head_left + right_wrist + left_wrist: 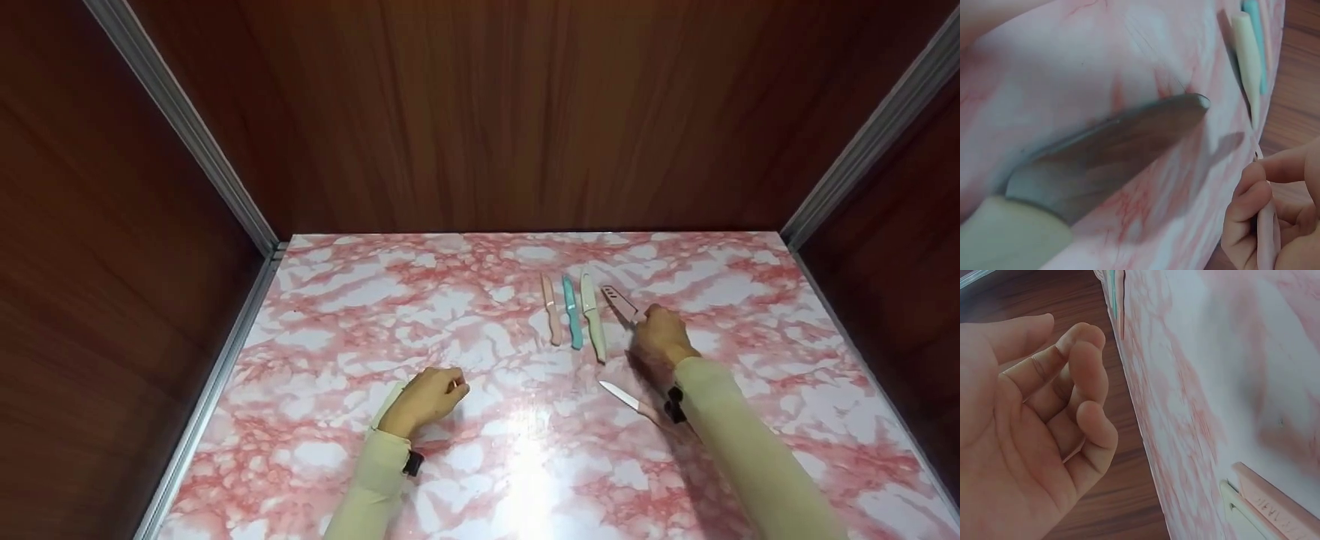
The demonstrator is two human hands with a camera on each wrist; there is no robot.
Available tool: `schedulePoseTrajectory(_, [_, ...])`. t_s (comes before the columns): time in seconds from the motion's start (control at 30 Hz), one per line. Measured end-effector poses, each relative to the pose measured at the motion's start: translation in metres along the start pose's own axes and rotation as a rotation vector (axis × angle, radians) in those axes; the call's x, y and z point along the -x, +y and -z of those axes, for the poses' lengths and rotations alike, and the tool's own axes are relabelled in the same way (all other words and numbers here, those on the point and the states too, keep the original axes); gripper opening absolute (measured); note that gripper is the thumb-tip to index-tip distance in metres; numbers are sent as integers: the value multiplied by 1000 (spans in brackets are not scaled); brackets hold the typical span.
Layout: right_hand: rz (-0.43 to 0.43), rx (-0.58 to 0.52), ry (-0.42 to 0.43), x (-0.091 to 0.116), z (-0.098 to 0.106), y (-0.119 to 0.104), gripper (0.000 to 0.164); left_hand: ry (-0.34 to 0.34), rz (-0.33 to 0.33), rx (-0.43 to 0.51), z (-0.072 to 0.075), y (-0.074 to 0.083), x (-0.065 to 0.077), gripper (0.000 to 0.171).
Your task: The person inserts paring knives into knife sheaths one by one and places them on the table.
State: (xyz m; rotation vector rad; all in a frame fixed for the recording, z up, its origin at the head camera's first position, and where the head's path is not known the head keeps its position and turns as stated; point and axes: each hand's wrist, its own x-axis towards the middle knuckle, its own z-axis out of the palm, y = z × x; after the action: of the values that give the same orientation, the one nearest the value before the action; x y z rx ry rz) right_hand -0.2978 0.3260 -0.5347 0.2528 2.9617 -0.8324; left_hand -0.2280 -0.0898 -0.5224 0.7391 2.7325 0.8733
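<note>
My right hand (pixel 664 334) grips the pale pink handle (pixel 1266 230) of a knife (pixel 621 304) whose pinkish blade part has dark holes near the far end. It points up and left, just right of three knives in a row. On the table near the right wrist lies a bare-bladed knife (pixel 619 394) with a pale handle. My left hand (pixel 427 397) holds nothing, its fingers loosely bent over the table. In the left wrist view, a pink flat piece (pixel 1275 506) and a cream piece (pixel 1241 517) lie close by that wrist.
The row holds a pink knife (pixel 551 311), a teal knife (pixel 572 313) and a cream-green knife (pixel 592 319), handles toward me. The marbled red and white tabletop (pixel 337 322) meets a dark wood back panel (pixel 480 112), with more wood panels at both sides.
</note>
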Motion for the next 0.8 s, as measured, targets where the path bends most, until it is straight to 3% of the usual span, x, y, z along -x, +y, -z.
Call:
schedulePoseTrajectory(0.13, [-36,-13,-8,-4,-4,-3,29,0,-3,-3,0,-1,1,16])
schedulePoseTrajectory(0.4, [-22,60,-38,-12,-12,-10,28,-2,2,-9,0,-4,3,16])
schedulePoseTrajectory(0.8, [25,-13,-129,-24,-20,-18,24,21,-1,-31,0,-8,8,17])
